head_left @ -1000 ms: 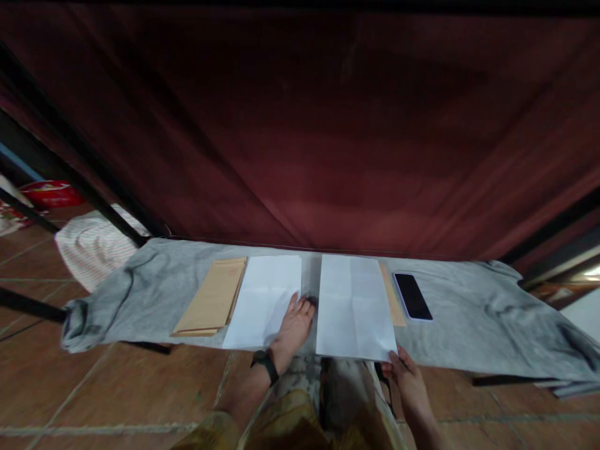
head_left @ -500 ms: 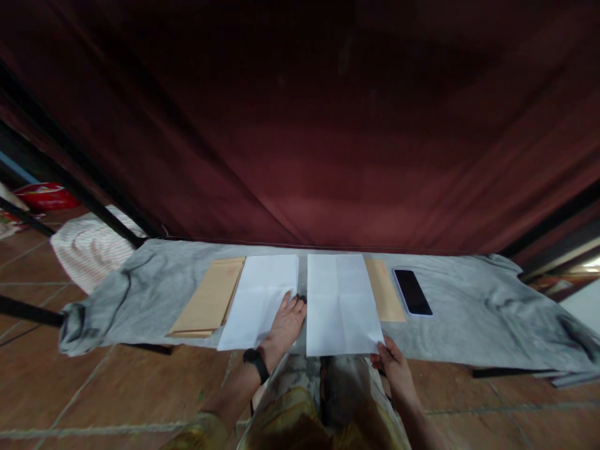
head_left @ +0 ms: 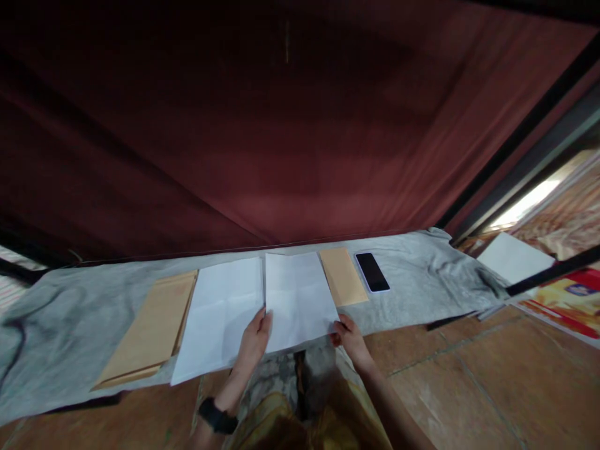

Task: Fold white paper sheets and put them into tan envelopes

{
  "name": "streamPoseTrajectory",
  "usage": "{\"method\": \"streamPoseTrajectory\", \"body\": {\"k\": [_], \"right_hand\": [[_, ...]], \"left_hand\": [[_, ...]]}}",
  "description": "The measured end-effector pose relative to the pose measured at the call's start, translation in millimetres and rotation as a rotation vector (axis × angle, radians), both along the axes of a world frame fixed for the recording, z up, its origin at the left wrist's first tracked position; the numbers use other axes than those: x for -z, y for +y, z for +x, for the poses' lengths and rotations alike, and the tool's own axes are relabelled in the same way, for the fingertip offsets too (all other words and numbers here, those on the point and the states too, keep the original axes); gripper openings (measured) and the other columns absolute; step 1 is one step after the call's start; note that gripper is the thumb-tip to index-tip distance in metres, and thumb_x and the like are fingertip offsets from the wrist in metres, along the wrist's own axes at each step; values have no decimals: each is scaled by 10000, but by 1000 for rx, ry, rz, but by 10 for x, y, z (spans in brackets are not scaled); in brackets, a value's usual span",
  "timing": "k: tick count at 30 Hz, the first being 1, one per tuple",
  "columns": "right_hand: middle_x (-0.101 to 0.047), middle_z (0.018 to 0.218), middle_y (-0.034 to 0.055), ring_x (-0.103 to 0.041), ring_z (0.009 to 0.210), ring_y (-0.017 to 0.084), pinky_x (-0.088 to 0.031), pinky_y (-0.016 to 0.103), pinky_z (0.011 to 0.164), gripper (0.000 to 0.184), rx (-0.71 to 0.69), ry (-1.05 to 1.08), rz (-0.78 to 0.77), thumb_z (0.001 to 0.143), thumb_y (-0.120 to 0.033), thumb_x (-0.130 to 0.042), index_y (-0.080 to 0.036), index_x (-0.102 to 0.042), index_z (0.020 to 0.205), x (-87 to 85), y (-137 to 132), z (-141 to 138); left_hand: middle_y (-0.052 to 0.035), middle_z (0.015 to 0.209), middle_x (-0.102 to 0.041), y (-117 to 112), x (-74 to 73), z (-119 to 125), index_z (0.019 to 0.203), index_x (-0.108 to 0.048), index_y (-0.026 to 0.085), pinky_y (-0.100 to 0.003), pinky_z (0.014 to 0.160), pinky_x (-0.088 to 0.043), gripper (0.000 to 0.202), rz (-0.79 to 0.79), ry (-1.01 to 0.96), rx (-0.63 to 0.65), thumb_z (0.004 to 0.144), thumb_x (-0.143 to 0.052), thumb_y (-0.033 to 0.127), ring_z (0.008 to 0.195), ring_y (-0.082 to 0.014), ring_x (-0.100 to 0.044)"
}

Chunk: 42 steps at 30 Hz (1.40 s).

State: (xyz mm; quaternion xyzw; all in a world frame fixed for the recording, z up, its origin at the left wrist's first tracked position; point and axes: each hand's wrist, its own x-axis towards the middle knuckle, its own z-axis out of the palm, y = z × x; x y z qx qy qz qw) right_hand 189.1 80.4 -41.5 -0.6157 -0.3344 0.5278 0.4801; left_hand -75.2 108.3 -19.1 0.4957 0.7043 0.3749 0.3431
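Note:
A white sheet of paper (head_left: 300,294) with faint fold creases lies in front of me, held at both sides. My left hand (head_left: 255,334) pinches its left edge, thumb on top. Its lower right corner is gripped by my right hand (head_left: 347,337), the fingers partly hidden under it. Left of this sheet lies more white paper (head_left: 220,312), which looks like a stack. Brown envelopes (head_left: 150,325) sit in a pile further left. Another brown envelope (head_left: 344,275) lies flat just right of the held sheet, partly beside its edge.
A phone (head_left: 372,272) with a dark screen lies right of the single envelope. Grey cloth (head_left: 412,281) covers the narrow bench. A dark red fabric wall (head_left: 300,187) rises behind it. Black metal bars (head_left: 529,131) stand at the right, near a red printed box (head_left: 572,300).
My left hand has moved from the left paper stack to the held sheet's left edge. My right hand keeps its corner. The view has turned to the right.

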Motion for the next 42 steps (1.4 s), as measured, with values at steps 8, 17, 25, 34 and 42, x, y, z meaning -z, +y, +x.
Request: {"method": "streamPoseTrajectory", "body": {"k": [8,17,25,34,42], "right_hand": [[-712,790,50,-682,718,217,-484,303,684,318,-127,-629,85,937,-424,-499,-224,-706,1071,-32,-113,290],[-519,1419,273,-491,1294,383,-410,508,1035,651,213,-1379,187,968,-436,-478,-76,-388,1503,-178,490,1115],[-610,1292,274,-613,1153,374,-438,437,952,830,47,-1439,-89,936,-503,-564,-24,-297,1558,-106,929,1259],[-656,1152,220,-637,1051,336,-445,421,938,864,118,-1433,20,889,-419,-598,-39,-236,1575,-25,1027,1375],[-629,1192,238,-599,1064,337,-414,451,994,860,145,-1407,76,898,-407,-580,-4,-222,1567,54,941,1558]], "left_hand": [[-10,734,-719,42,128,161,1283,-625,106,-286,631,-530,539,-114,-81,-53,763,-647,247,642,-186,-676],[-21,784,-753,102,130,-5,1262,-640,138,-270,637,-545,514,-62,-86,-93,756,-608,223,703,-199,-711],[-16,716,-735,139,233,-53,1232,-650,117,-284,650,-566,498,-85,-96,-97,742,-641,206,670,-203,-708],[-36,790,-775,138,205,-38,1125,-686,169,-333,703,-614,399,-96,-190,-77,730,-699,221,764,-246,-757],[-38,793,-778,127,152,-2,1114,-684,180,-355,764,-623,388,-108,-259,-27,729,-695,227,818,-259,-766]]}}
